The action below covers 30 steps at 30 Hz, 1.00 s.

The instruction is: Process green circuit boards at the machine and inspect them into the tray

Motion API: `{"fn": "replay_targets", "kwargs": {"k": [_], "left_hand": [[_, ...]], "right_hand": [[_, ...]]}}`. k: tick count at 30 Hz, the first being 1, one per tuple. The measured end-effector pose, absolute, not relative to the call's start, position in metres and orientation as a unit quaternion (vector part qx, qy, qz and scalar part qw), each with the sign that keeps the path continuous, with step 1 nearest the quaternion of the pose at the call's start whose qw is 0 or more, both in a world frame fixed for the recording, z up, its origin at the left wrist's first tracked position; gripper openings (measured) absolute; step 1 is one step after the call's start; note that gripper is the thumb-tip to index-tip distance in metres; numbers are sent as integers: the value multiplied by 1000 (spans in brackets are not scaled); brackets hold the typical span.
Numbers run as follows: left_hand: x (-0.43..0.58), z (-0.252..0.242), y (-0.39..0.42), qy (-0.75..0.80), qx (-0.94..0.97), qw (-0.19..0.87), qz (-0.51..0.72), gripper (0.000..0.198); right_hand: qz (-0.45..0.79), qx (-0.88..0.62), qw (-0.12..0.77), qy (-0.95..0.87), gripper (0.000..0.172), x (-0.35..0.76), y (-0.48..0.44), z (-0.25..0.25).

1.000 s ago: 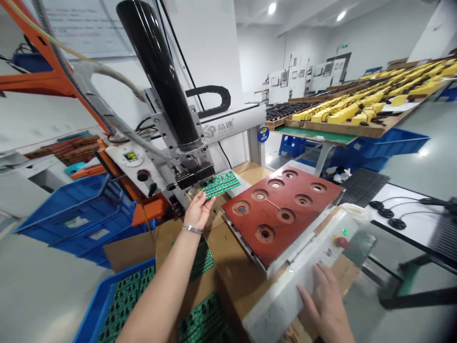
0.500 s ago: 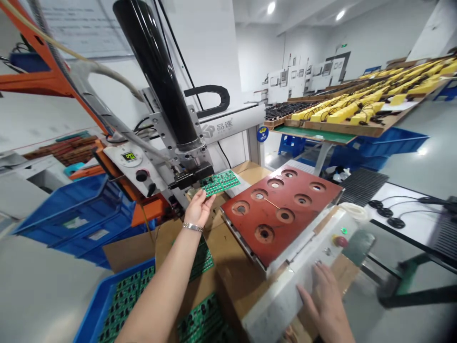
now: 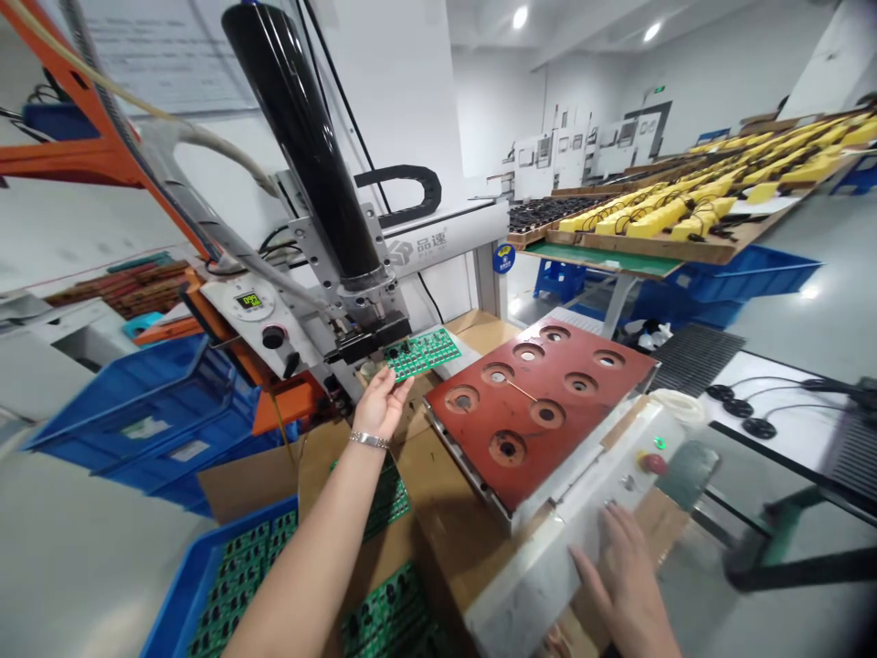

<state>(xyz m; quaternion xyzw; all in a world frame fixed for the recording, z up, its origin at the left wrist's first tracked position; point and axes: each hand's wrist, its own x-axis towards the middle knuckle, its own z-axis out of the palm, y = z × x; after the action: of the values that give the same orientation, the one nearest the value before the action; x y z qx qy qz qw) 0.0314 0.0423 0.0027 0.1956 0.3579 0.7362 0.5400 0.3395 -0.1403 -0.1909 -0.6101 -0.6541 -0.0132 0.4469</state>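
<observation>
The left hand [image 3: 381, 406] reaches forward, palm turned up toward the machine, with its fingers [image 3: 400, 389] slightly curled and gripping the near edge of a green circuit board panel [image 3: 421, 353]. From this wide, bent view, it is hard to say exactly where the thumb sits against the board. The panel's long axis runs roughly left to right, rising a little toward the right, and its face tilts up. It sits just beneath and beside the black dispensing head [image 3: 374, 336] of a benchtop gantry machine, with its far end over a pale tray [image 3: 456, 367]. A metal bracelet [image 3: 368, 440] circles the left wrist.

The right hand [image 3: 620, 585] rests low on a white control box [image 3: 548, 571], its fingers [image 3: 608, 530] spread open and lying flat on the surface, gripping nothing. A red emergency-stop button [image 3: 654, 463] and a green indicator light [image 3: 659, 442] sit on the box, beyond the fingertips.

Just beyond that box lies a red plate [image 3: 541, 379] with 8 round holes in 2 rows. Below the left arm, a blue crate [image 3: 182, 585] holds more green boards [image 3: 239, 557], and others lie on cardboard [image 3: 438, 512] covering the bench.
</observation>
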Motion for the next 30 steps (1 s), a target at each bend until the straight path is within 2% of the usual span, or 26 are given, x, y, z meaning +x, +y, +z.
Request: {"fn": "replay_targets", "kwargs": {"k": [30], "left_hand": [[13,2,16,354,162,525,757,14]], "right_hand": [[-32,-605,449,-657,63,340,-139,-190]]}}
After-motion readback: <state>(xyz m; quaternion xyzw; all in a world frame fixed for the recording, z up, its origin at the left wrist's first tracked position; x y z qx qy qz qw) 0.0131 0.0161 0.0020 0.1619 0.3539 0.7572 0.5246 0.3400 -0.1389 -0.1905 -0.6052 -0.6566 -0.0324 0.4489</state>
